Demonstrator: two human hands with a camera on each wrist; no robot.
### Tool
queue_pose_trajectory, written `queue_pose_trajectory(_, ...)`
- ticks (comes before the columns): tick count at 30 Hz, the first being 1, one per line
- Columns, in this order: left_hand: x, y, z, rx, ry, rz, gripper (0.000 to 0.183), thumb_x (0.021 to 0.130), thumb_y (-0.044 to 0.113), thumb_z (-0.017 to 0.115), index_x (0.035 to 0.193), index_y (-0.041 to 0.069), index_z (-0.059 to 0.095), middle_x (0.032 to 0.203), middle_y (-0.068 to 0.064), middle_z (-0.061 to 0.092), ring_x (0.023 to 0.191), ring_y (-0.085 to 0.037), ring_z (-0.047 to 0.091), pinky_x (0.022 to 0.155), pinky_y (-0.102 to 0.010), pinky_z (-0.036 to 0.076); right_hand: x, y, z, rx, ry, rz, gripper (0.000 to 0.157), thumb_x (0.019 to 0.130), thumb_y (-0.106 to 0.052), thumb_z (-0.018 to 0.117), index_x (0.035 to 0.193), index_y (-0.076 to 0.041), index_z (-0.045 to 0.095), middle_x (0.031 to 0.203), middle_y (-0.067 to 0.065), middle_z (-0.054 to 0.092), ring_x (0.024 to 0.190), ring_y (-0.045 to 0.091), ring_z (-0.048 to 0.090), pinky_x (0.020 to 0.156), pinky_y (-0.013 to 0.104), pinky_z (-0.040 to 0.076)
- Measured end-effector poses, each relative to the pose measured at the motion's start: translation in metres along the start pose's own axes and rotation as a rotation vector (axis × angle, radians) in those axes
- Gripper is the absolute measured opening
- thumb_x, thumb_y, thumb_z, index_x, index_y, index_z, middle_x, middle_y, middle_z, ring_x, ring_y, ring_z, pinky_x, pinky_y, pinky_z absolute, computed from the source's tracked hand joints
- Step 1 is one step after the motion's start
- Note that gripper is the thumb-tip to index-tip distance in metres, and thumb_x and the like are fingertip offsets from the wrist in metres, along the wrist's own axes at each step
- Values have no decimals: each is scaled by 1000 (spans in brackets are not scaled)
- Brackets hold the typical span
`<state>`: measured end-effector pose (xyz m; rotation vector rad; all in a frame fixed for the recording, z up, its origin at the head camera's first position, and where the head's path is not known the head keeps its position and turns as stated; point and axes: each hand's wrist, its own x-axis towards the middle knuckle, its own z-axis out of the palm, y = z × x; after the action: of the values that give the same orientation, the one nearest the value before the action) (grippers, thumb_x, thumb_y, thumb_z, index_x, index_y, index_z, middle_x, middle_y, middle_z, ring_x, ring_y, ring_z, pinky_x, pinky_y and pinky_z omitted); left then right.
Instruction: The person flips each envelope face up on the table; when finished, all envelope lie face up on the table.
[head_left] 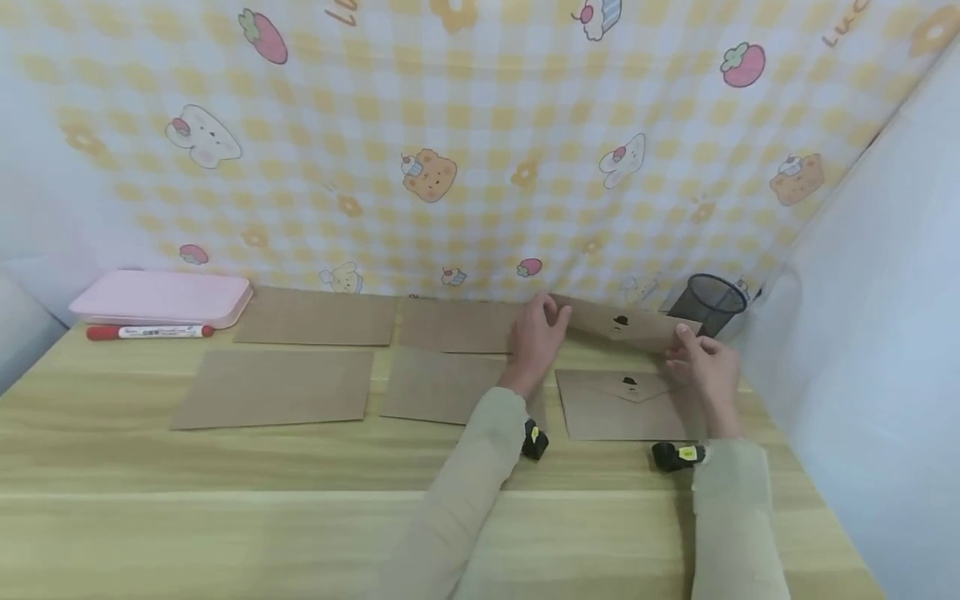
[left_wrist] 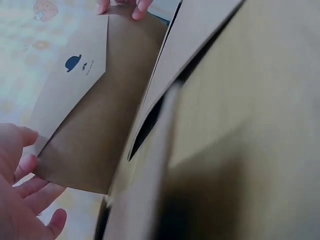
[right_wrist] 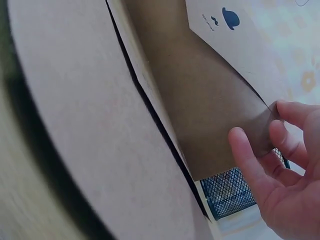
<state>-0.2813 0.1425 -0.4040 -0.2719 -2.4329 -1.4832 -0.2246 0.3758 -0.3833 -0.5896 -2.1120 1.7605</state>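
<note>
A brown kraft envelope (head_left: 626,323) with a printed bowler hat on its flap is tilted up at the back right. My left hand (head_left: 538,340) pinches its left end between thumb and fingers, and my right hand (head_left: 707,372) pinches its right end. In the left wrist view, the envelope's flap (left_wrist: 75,75) faces the camera. The right wrist view has my right hand (right_wrist: 285,165) at the envelope's corner. Just in front lies a second envelope (head_left: 626,412), flap side up with the same print.
Several brown envelopes, such as one at the front left (head_left: 277,387), lie in two rows. A pink case (head_left: 161,296) and a red marker (head_left: 150,332) sit at the far left. The black mesh cup (head_left: 712,302) stands behind my right hand, near the patterned curtain (head_left: 480,108).
</note>
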Motion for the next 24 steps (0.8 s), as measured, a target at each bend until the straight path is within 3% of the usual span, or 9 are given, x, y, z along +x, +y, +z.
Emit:
queue_pose_trajectory(4, 1, 2, -2, 20, -30, 17, 21, 93, 31, 58, 102, 13, 56, 92, 0, 61, 71, -13, 50, 67, -27, 44, -2, -3, 4, 26, 61, -34, 36, 87, -30, 66, 63, -4, 62, 65, -1, 63, 56, 8, 63, 57, 22, 53)
queue_pose_trajectory(10, 4, 8, -6, -50, -80, 55, 26, 92, 18, 59, 117, 12, 55, 120, -2, 58, 107, -19, 54, 87, -33, 45, -1, -8, 8, 124, 159, -244, 27, 90, -19, 62, 75, 4, 63, 73, 5, 60, 59, 10, 62, 55, 20, 53)
queue_pose_trajectory(14, 6, 14, -9, -101, -91, 71, 26, 88, 6, 61, 113, 11, 56, 120, -2, 58, 111, -19, 52, 89, -30, 44, -1, -10, 5, -70, 245, -366, 26, 91, -25, 60, 79, -3, 66, 73, -5, 59, 59, 6, 54, 52, 13, 46)
queue_pose_trajectory(18, 8, 17, -14, -129, -89, 70, 28, 83, -4, 61, 107, 9, 57, 114, -3, 60, 108, -20, 54, 87, -29, 45, -2, -14, 5, -317, 316, -437, 29, 89, -27, 59, 81, -1, 69, 70, -8, 53, 60, 7, 43, 55, 19, 34)
queue_pose_trajectory(24, 7, 18, -17, -97, -87, 85, 33, 80, -7, 61, 109, 8, 60, 113, -3, 62, 87, -15, 55, 78, -25, 46, -4, -17, 6, -378, 249, -510, 26, 88, -21, 60, 87, 2, 71, 88, 6, 66, 75, 1, 50, 66, 17, 36)
